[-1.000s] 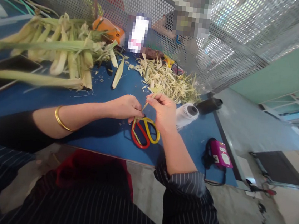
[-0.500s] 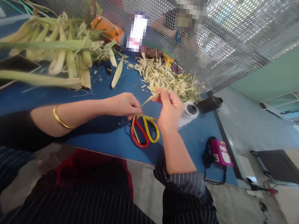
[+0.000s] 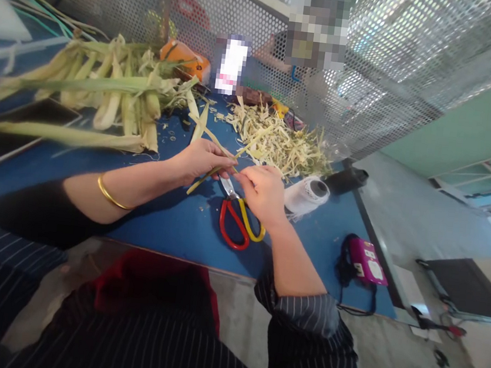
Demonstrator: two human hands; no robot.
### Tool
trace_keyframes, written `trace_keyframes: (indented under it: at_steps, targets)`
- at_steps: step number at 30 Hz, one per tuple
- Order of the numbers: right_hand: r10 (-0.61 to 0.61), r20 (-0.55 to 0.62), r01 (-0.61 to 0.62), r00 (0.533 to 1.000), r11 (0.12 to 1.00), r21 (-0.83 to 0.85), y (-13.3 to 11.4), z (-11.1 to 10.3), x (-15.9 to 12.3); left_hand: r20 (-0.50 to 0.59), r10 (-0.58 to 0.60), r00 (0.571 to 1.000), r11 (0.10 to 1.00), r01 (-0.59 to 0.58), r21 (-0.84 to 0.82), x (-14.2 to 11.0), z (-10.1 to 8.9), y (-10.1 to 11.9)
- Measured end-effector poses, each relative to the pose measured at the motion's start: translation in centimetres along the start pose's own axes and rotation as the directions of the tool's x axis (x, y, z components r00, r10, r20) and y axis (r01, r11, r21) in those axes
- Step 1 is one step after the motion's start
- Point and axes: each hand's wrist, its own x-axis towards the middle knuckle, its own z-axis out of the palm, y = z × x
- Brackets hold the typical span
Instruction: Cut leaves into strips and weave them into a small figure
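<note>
Over the blue table (image 3: 170, 223), my left hand (image 3: 201, 161) pinches thin, pale yellow-green leaf strips (image 3: 198, 187), which cross one another at the fingertips. Right beside it, my right hand (image 3: 265, 191) is closed, thumb and forefinger on the same strips where they cross. Strip ends stick out on both sides, one toward the upper right. Just under the hands lie scissors (image 3: 232, 195) with one red and one yellow handle; the hands hide the blade tips. A white thread spool (image 3: 305, 194) is close to my right hand.
Behind lie a heap of shredded trimmings (image 3: 280, 138) and, leftward, a pile of long husk-like leaves (image 3: 114, 89). A lit phone (image 3: 232, 64) and an orange object (image 3: 186, 60) are against the mesh screen (image 3: 256, 8). To the right are a black roll (image 3: 346, 180) and a corded purple box (image 3: 367, 261).
My right hand has come down beside my left, fingers now close together. The strips now cross at the fingertips, pointing other ways. More of the scissors' blades shows. The whole view has shifted slightly.
</note>
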Motion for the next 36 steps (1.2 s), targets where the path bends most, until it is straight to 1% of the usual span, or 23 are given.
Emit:
trace_keyframes:
  at_steps: [2, 4, 6, 7, 8, 9, 10, 12, 13, 15, 17, 20, 23, 25, 26, 27, 29, 30, 31, 32, 33, 34, 36]
  targets:
    - [-0.018, -0.063, 0.014, 0.998, 0.998, -0.054, 0.0, 0.1, -0.1, -0.050, -0.003, 0.999, 0.999, 0.001, -0.042, 0.0, 0.3, -0.2]
    - [0.003, -0.189, -0.021, 0.982, 0.995, -0.097, 0.0, -0.2, -0.2, -0.060, -0.002, 0.998, 0.994, -0.005, -0.110, 0.1, 0.4, -0.2]
    - [0.042, -0.351, -0.084, 0.935, 0.991, -0.106, -0.2, -0.6, -0.3, -0.048, 0.009, 0.999, 0.980, -0.018, -0.200, 0.0, 0.3, -0.1]
    - [0.066, -0.412, -0.115, 0.909, 0.989, -0.096, -0.3, -0.7, -0.4, -0.040, 0.022, 0.999, 0.969, -0.031, -0.245, 0.0, 0.3, 0.0]
    - [0.090, -0.439, -0.135, 0.894, 0.988, -0.073, -0.4, -0.7, -0.4, -0.032, 0.042, 0.999, 0.958, -0.049, -0.284, 0.0, 0.4, 0.0]
    - [0.119, -0.426, -0.146, 0.897, 0.989, -0.032, -0.6, -0.6, -0.4, -0.026, 0.064, 0.998, 0.947, -0.069, -0.315, -0.1, 0.4, 0.1]
    - [0.155, -0.370, -0.156, 0.916, 0.987, 0.028, -0.8, -0.4, -0.5, -0.021, 0.085, 0.996, 0.938, -0.087, -0.335, -0.2, 0.6, 0.1]
    - [0.244, -0.174, -0.208, 0.954, 0.958, 0.199, -1.2, 0.2, -0.4, -0.005, 0.106, 0.994, 0.932, -0.101, -0.349, -0.4, 1.0, 0.0]
    - [0.287, -0.068, -0.255, 0.956, 0.920, 0.296, -1.4, 0.6, -0.3, 0.000, 0.101, 0.995, 0.933, -0.095, -0.348, -0.5, 1.2, -0.1]
    - [0.365, 0.076, -0.356, 0.928, 0.809, 0.468, -1.7, 1.4, -0.2, 0.010, 0.090, 0.996, 0.936, -0.081, -0.343, -0.6, 1.6, -0.3]
    - [0.412, 0.125, -0.400, 0.903, 0.699, 0.593, -2.1, 1.9, -0.1, 0.012, 0.092, 0.996, 0.936, -0.082, -0.343, -0.5, 1.7, -0.6]
    - [0.445, 0.170, -0.418, 0.879, 0.549, 0.724, -2.5, 2.1, -0.1, -0.024, 0.091, 0.996, 0.938, -0.094, -0.335, -0.3, 1.8, -0.9]
    - [0.429, 0.226, -0.411, 0.874, 0.410, 0.814, -2.7, 1.9, -0.1, -0.091, 0.078, 0.993, 0.947, -0.102, -0.305, -0.2, 1.7, -1.0]
    - [0.401, 0.248, -0.391, 0.882, 0.325, 0.861, -2.8, 1.9, -0.1, -0.120, 0.081, 0.989, 0.950, -0.113, -0.292, -0.1, 1.7, -1.1]
    - [0.403, 0.266, -0.392, 0.876, 0.273, 0.879, -2.7, 2.0, -0.1, -0.128, 0.092, 0.988, 0.950, -0.125, -0.287, 0.0, 1.7, -1.2]
    - [0.419, 0.295, -0.407, 0.859, 0.207, 0.890, -2.7, 2.1, -0.1, -0.133, 0.104, 0.986, 0.950, -0.139, -0.281, 0.0, 1.7, -1.3]
    - [0.451, 0.391, -0.467, 0.803, 0.066, 0.882, -2.7, 2.3, -0.1, -0.122, 0.130, 0.984, 0.954, -0.157, -0.257, 0.0, 1.8, -1.5]
    - [0.456, 0.440, -0.497, 0.774, 0.006, 0.868, -2.7, 2.4, 0.0, -0.108, 0.135, 0.985, 0.957, -0.158, -0.243, 0.0, 1.8, -1.6]
    - [0.454, 0.475, -0.518, 0.754, -0.033, 0.855, -2.6, 2.5, 0.0, -0.091, 0.135, 0.987, 0.961, -0.153, -0.231, 0.0, 1.8, -1.7]
    - [0.450, 0.485, -0.524, 0.749, -0.044, 0.850, -2.6, 2.5, 0.0, -0.077, 0.133, 0.988, 0.963, -0.147, -0.224, -0.1, 1.9, -1.7]
    - [0.460, 0.465, -0.512, 0.757, -0.025, 0.859, -2.5, 2.5, 0.1, -0.064, 0.136, 0.989, 0.964, -0.147, -0.223, -0.1, 1.8, -1.7]
    - [0.489, 0.412, -0.483, 0.769, 0.022, 0.875, -2.3, 2.4, 0.1, -0.044, 0.143, 0.989, 0.962, -0.149, -0.229, -0.2, 1.7, -1.6]
    - [0.563, 0.250, -0.401, 0.787, 0.160, 0.902, -1.9, 2.1, 0.2, 0.017, 0.157, 0.987, 0.959, -0.148, -0.240, -0.1, 1.2, -1.3]
